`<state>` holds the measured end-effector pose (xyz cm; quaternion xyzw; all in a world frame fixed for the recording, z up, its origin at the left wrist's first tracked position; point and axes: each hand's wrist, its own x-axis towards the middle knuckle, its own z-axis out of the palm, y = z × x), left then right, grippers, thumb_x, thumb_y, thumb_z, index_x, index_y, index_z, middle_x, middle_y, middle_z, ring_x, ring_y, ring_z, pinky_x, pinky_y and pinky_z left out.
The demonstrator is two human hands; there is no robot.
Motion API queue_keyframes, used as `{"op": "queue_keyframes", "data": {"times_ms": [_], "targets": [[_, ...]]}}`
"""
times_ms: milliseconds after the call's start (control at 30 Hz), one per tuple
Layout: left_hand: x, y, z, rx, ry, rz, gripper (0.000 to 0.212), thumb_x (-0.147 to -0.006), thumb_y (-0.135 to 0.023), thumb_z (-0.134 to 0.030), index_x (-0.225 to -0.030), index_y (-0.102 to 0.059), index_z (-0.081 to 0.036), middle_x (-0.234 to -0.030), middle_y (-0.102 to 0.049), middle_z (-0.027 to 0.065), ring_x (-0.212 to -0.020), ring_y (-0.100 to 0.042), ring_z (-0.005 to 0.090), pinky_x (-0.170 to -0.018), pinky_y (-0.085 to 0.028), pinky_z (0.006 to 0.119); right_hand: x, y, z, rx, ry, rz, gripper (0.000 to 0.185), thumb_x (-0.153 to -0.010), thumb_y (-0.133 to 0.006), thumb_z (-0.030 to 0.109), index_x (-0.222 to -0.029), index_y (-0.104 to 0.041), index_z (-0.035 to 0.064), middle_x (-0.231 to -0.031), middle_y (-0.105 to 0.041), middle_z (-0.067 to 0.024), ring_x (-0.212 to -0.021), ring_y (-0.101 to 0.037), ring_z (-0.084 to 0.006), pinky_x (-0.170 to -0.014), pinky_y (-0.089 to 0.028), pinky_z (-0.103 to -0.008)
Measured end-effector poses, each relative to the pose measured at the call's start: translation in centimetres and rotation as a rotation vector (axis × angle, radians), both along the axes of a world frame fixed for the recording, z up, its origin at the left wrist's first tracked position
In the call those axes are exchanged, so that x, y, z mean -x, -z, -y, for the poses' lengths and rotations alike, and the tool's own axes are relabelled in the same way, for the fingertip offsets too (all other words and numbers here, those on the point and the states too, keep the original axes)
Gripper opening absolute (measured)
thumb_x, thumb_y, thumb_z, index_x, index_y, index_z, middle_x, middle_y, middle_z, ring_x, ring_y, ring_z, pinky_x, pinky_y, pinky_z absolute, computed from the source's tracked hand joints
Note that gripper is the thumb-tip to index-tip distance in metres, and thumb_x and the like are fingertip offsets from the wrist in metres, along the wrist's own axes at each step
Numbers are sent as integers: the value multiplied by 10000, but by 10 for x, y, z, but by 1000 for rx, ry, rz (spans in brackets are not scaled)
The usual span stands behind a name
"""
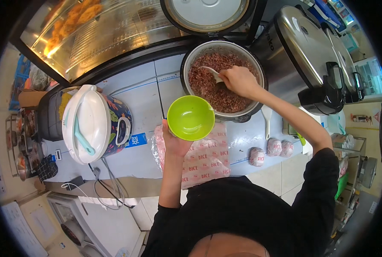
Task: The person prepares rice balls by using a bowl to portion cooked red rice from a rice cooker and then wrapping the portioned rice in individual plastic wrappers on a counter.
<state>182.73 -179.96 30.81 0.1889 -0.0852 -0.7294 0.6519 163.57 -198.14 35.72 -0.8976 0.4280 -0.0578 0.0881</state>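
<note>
My left hand (177, 140) holds a lime-green bowl (191, 117) beside the near left rim of the rice cooker pot (191, 51); its inside shows no food. Inside the pot is reddish-brown cooked rice (207, 85). My right hand (239, 82) reaches over the pot and grips a white rice paddle (211, 71), whose lower part meets the rice. Sheets of printed wrapping paper (207, 160) lie on the table below the bowl. To their right sit three wrapped rice balls: one nearer (257, 156) and two side by side, a left one (274, 147) and a right one (287, 148).
Behind the table stands a lit glass food warmer (114, 38) with fried food. A large steel rice cooker (293, 57) is at right, a white-lidded patterned cooker (88, 125) at left. A second white paddle (267, 123) lies beside the pot. Cables (110, 180) hang over the front edge.
</note>
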Motion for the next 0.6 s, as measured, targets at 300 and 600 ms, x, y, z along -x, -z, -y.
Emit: {"op": "queue_keyframes", "data": {"times_ms": [300, 600], "targets": [[1, -7, 0, -27, -1, 33, 872, -728, -484, -711, -1349, -324, -119, -1343, -385, 160, -1223, -386, 378, -954, -258, 679, 4, 0, -41, -142, 24, 70, 219, -839, -530, 228, -793, -663, 60, -663, -599, -200, -636, -594, -377, -613, -486, -461], [-1, -19, 3, -67, -41, -58, 855, -746, -460, -706, -1357, -314, -126, -1359, -364, 159, -1237, -363, 381, -975, -242, 657, 14, -3, -30, -202, -35, 103, 229, -845, -535, 256, -818, -678, 80, -683, -613, -182, -658, -601, -362, -630, -484, -455]]}}
